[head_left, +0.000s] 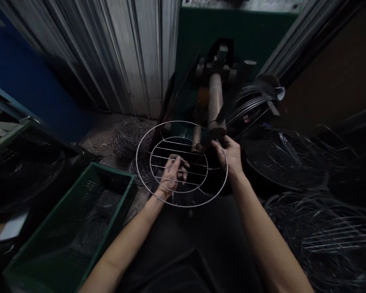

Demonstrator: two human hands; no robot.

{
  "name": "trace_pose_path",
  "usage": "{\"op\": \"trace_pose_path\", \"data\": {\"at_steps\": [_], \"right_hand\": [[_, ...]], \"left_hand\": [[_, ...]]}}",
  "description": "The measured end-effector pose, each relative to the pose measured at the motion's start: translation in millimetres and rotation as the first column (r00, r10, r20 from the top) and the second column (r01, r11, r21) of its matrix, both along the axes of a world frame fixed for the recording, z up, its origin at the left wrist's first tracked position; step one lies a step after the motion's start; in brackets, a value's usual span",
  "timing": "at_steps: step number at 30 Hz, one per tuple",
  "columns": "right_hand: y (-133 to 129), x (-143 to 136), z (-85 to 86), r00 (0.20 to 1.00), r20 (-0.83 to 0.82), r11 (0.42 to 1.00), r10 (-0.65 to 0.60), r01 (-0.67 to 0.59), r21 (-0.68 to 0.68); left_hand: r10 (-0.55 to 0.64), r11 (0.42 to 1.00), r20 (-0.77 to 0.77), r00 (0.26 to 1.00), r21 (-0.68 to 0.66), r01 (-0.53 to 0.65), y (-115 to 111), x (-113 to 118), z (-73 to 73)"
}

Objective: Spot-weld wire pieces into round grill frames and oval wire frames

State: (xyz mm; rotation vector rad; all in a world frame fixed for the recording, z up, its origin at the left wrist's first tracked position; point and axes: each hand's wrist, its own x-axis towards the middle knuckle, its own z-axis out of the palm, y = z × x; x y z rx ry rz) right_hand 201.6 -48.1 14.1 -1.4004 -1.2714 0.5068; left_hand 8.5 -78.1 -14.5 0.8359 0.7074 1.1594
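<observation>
A round wire rack [179,206], with an outer ring, an inner ring and several cross bars, lies tilted in front of me. My left hand [174,173] reaches from below the rack, its fingers curled round the cross bars inside the inner ring. At the right side of the outer ring, my right hand [230,154] pinches the wire near the end of the machine's metal arm [216,97]. That arm juts out from a green machine [192,49] just beyond the rack. Shadow hides the contact between rack and machine.
A green plastic crate [57,228] holding wire pieces stands at the left. Tangled wire [129,140] lies on the floor behind it. Stacked wire racks [332,240] fill the lower right, with a wire coil [253,99] above them. Corrugated metal [110,49] lines the back.
</observation>
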Motion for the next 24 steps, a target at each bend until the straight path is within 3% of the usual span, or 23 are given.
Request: {"op": "trace_pose_path", "data": {"at_steps": [4,7,14,19,24], "right_hand": [[-42.8,2.1,-5.5,0.999,-0.05,0.987,0.015,-0.022,-0.161],[-61.0,-5.4,-12.7,0.99,-0.132,0.982,0.057,-0.08,-0.173],[-30.6,-19.6,-14.4,0.99,-0.106,0.995,-0.09,0.086,-0.041],[-25.7,-19.0,-11.8,0.99,0.01,0.989,-0.142,0.142,-0.045],[-22.2,-17.9,-10.8,0.99,0.02,0.989,-0.141,0.142,-0.043]], "left_hand": [[0.091,0.996,0.075,0.993,0.017,-0.092,3.6,1.6,-0.6],[0.092,0.996,0.103,0.99,0.009,-0.093,5.8,2.9,-1.4],[0.125,0.99,0.084,0.989,0.057,-0.13,2.7,10.4,0.6],[0.166,0.982,0.088,0.982,0.078,-0.172,1.9,14.4,-0.4],[0.176,0.979,0.094,0.98,0.082,-0.184,4.9,18.1,-2.2]]}}
